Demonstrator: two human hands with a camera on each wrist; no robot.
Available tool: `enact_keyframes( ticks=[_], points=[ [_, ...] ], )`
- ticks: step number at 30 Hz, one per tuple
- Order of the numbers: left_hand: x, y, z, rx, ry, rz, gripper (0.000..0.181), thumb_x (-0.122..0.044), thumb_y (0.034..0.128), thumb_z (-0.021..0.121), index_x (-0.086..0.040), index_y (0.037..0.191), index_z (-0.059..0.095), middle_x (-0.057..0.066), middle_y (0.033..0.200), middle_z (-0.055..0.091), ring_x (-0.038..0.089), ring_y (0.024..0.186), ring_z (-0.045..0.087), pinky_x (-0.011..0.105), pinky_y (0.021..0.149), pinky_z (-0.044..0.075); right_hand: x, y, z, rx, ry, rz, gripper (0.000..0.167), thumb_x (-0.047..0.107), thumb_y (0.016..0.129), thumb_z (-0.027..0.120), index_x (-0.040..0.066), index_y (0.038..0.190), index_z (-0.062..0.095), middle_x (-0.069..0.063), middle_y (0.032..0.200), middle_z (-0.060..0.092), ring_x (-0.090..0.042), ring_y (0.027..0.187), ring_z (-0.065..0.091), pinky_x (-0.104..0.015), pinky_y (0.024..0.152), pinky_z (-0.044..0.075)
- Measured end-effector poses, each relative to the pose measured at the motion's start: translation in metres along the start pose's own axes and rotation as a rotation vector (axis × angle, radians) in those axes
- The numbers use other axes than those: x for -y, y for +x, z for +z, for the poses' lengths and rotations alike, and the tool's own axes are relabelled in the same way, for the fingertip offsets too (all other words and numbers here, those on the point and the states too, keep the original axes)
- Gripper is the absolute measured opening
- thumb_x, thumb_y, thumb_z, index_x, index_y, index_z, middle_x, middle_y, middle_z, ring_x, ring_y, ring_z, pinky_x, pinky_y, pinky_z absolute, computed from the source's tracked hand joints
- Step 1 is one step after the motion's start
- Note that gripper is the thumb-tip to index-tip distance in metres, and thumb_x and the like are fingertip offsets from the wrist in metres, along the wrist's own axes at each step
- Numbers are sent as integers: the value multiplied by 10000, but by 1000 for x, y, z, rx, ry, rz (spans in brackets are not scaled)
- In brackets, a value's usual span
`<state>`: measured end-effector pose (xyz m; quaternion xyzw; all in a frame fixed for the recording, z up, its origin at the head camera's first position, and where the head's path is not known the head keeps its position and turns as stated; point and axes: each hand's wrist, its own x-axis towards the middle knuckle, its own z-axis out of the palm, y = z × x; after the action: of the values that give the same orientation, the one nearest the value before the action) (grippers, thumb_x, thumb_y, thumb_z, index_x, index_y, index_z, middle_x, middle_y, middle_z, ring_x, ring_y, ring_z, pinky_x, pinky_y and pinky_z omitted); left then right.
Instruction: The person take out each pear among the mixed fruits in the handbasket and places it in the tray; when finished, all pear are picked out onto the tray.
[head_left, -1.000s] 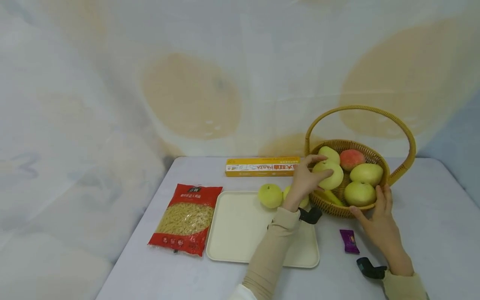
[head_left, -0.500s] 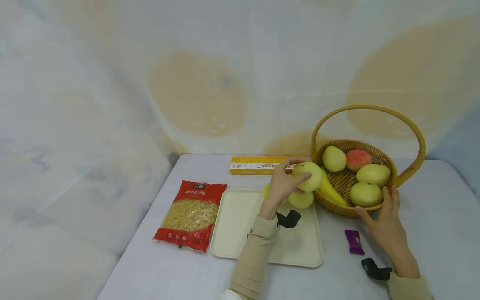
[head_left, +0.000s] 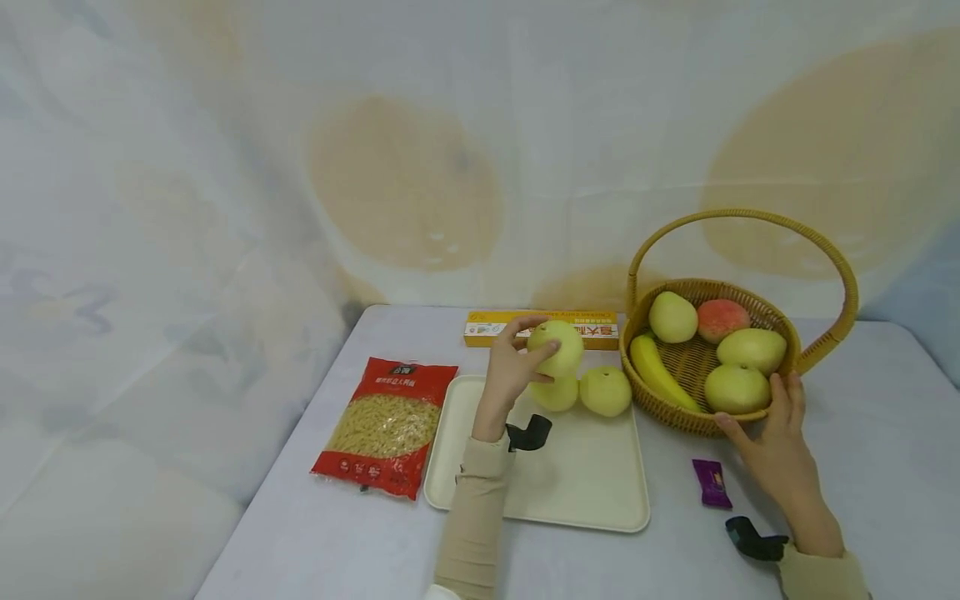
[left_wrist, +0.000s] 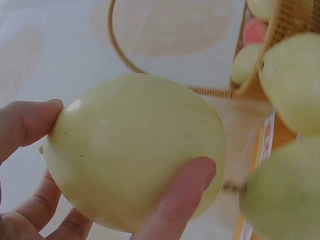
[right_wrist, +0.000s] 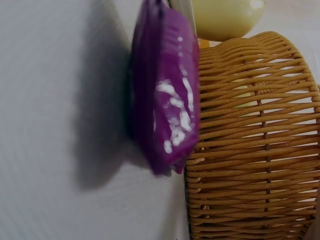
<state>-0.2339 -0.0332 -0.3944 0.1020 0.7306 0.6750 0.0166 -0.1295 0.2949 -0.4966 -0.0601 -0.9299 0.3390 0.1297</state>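
My left hand (head_left: 512, 367) holds a pale green pear (left_wrist: 135, 150) with thumb and fingers around its sides, above the back of a cream tray (head_left: 577, 483). Just below it a second pear (head_left: 555, 396) is partly hidden, and a third pear (head_left: 606, 392) sits beside that one at the tray's back right. My right hand (head_left: 783, 458) rests spread against the near right side of a wicker basket (right_wrist: 250, 150), its thumb and fingertips touching around the rim. Inside the basket lie a banana (head_left: 660, 375), a peach (head_left: 722, 320) and several yellow-green fruits (head_left: 738, 389).
A red bag of pasta (head_left: 386, 425) lies left of the tray. Behind the tray is a yellow pasta box (head_left: 600, 330). One purple wrapped sweet (head_left: 712, 483) lies in front of the basket, near my right wrist. The basket's tall handle (head_left: 750, 214) arches above it.
My left hand has lifted the pear out of the basket and carried it left over the tray. The right hand stays at the basket. The view has shifted slightly.
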Motion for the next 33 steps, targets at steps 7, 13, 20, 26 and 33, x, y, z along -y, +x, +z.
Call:
enact_keyframes(
  ticks=[7,13,20,26,33],
  points=[
    [16,-3,-32,-136,-6,-47,405,-95,879,700,-70,1267,588,152,1312,522,293,1041,583,414,556,589,-1,2,-2,-2,-11,-8,936,445,988,492,-31,1521,-112,-227,1575,-242,-681,1212,286,-638,546,424],
    [35,-6,-49,-225,4,-93,393,-82,866,708,-60,1244,603,151,1292,526,374,1053,609,441,545,582,-3,1,-1,-9,-2,-16,932,436,986,501,-28,1524,-102,-223,1578,-238,-674,1253,252,-654,559,421],
    [49,-3,-54,-200,57,-173,403,-118,866,716,-65,1248,600,131,1317,534,378,1064,613,438,550,584,-2,1,0,-17,7,-10,930,435,984,506,-5,1530,-105,-202,1586,-236,-668,1265,246,-685,590,404],
    [54,-4,-55,-141,137,-215,367,-149,871,701,-112,1227,621,114,1292,558,230,860,625,422,564,583,0,1,0,-13,6,-8,935,442,983,503,2,1531,-114,-191,1585,-245,-676,1186,316,-642,555,419],
    [62,-4,-52,-128,169,-248,364,-120,856,701,-86,1213,634,177,1227,587,191,708,581,460,579,582,1,0,0,-8,5,-1,940,448,981,505,-11,1529,-107,-203,1585,-237,-672,1226,287,-680,599,411]
  ],
)
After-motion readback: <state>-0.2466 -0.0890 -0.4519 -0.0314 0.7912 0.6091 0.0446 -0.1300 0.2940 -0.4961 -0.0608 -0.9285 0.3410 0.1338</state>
